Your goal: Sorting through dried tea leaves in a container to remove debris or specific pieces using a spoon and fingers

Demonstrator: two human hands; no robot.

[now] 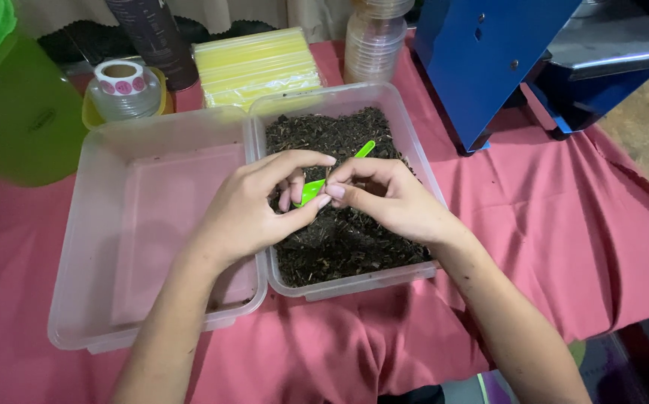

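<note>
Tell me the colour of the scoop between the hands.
Bright green; the scoop shows best in the head view, above the dark material.

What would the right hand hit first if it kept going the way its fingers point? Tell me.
The right hand points leftward; its fingertips already meet the green scoop, with the left hand right behind it. Depth is hard to judge.
</note>
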